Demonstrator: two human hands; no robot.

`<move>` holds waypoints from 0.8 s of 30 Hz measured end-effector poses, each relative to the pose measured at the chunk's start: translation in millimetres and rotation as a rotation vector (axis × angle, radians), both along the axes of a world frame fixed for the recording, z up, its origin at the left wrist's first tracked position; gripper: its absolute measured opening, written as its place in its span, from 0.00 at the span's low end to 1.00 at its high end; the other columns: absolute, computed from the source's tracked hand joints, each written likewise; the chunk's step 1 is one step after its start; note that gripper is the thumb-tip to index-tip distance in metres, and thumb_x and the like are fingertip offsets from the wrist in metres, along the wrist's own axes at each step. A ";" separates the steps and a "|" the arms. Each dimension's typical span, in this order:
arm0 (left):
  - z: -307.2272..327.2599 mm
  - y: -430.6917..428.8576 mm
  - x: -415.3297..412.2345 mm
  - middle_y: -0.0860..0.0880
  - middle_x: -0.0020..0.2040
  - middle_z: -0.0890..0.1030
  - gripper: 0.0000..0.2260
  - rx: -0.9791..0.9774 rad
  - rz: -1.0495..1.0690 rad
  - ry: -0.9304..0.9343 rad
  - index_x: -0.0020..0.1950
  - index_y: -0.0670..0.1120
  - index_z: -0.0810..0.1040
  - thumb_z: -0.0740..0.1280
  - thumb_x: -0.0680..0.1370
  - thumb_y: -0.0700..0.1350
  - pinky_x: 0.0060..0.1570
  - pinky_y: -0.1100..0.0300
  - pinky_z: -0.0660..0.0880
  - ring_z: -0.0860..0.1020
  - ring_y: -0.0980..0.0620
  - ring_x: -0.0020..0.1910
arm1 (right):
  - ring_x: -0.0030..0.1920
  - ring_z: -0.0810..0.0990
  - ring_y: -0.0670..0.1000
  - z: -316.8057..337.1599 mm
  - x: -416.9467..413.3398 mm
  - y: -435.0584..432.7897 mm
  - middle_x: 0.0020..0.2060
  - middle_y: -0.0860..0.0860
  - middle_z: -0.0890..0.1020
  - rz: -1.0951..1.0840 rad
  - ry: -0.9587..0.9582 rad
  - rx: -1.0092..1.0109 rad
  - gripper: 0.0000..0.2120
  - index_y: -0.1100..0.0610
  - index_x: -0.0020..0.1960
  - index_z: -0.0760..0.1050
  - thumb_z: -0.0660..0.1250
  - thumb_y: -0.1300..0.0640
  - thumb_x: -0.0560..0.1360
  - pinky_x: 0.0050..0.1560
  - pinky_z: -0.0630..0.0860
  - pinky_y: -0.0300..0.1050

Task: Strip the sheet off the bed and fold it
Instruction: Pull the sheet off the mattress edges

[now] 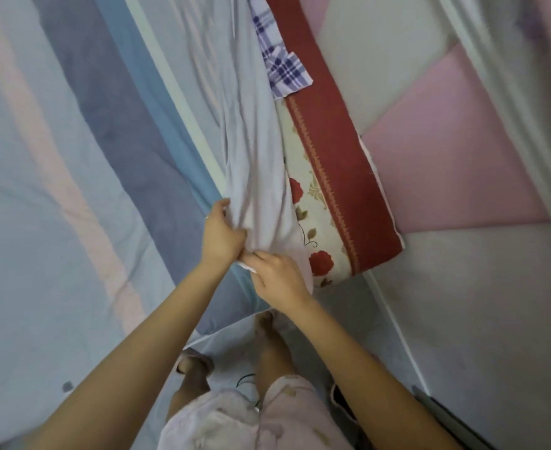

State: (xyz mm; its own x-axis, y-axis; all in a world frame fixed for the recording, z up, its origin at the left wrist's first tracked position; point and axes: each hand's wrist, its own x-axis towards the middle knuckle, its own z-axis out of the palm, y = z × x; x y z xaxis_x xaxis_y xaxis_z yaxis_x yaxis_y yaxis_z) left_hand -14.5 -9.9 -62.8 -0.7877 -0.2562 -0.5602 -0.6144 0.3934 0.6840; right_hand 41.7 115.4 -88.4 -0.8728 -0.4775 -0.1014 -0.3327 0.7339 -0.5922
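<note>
Bunching sheet [254,177] between both hands.

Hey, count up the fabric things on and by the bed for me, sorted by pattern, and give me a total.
Striped: 1, the sheet, pinched at its edge by the left hand and right hand
Checked: 1, the cloth
Floral with red border: 1, the mattress
Total: 3

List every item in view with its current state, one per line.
Sheet: bunched, peeled off the mattress corner.
Mattress: corner bare.
Checked cloth: lying on mattress edge.
Left hand: gripping the sheet.
Right hand: pinching the sheet's edge.
</note>
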 end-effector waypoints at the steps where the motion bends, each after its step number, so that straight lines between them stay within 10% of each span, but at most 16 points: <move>1: 3.9 -14.6 7.1 0.42 0.59 0.75 0.23 -0.018 0.059 0.023 0.67 0.39 0.68 0.62 0.72 0.31 0.46 0.64 0.67 0.74 0.44 0.57 | 0.34 0.79 0.56 8.4 1.1 -4.6 0.43 0.50 0.82 0.055 0.004 0.006 0.24 0.50 0.65 0.73 0.53 0.59 0.72 0.33 0.78 0.48; 6: 24.0 -72.6 36.0 0.35 0.44 0.76 0.04 -0.146 0.203 0.129 0.46 0.35 0.71 0.58 0.78 0.34 0.36 0.58 0.60 0.73 0.42 0.42 | 0.32 0.73 0.39 57.7 -4.3 -27.9 0.37 0.37 0.78 0.219 -0.208 0.030 0.20 0.43 0.69 0.69 0.58 0.54 0.78 0.36 0.68 0.29; 10: 54.8 -117.2 62.6 0.44 0.35 0.70 0.09 -0.174 0.247 0.255 0.39 0.43 0.65 0.58 0.79 0.35 0.35 0.57 0.58 0.68 0.48 0.37 | 0.32 0.74 0.41 89.4 -9.7 -62.5 0.39 0.45 0.79 0.142 -0.252 -0.055 0.15 0.49 0.64 0.73 0.58 0.54 0.80 0.35 0.66 0.31; 17: 123.0 -180.5 133.8 0.49 0.47 0.76 0.08 -0.082 0.166 0.465 0.58 0.38 0.69 0.57 0.80 0.36 0.37 0.62 0.65 0.74 0.51 0.42 | 0.31 0.72 0.43 133.9 -14.5 -175.8 0.43 0.45 0.73 0.165 -0.166 -0.083 0.33 0.39 0.75 0.50 0.60 0.61 0.78 0.33 0.70 0.37; 24: 160.8 -276.3 217.7 0.53 0.39 0.77 0.12 -0.019 0.281 0.485 0.59 0.45 0.70 0.65 0.77 0.40 0.33 0.71 0.68 0.74 0.62 0.33 | 0.46 0.77 0.49 162.5 33.4 -299.0 0.47 0.47 0.76 0.227 -0.079 -0.006 0.20 0.47 0.66 0.67 0.63 0.56 0.75 0.46 0.74 0.47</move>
State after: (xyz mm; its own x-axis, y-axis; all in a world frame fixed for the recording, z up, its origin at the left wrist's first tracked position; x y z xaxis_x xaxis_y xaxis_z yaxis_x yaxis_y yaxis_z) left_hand 203.2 -286.2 98.0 -0.8539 -0.5001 -0.1442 -0.3143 0.2745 0.9088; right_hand 75.2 -183.6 74.1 -0.7326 -0.6613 -0.1613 -0.4413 0.6419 -0.6270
